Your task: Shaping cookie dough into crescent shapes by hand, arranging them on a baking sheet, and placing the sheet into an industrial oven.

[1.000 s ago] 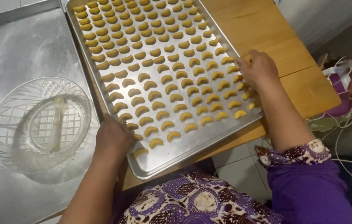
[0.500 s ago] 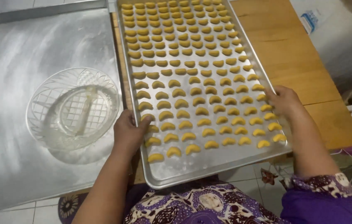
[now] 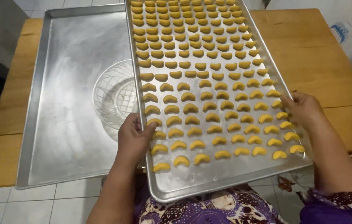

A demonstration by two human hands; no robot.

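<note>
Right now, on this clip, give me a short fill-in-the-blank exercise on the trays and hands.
1. The baking tray in both hands carries rows of ____-shaped yellow cookies.
2. The left hand grips the tray's ____ long edge; the right hand grips the opposite one.
3. The glass bowl sits in a second, ____ metal tray.
4. That tray lies on a ____ table.

Missing words: crescent; left; empty; wooden
</note>
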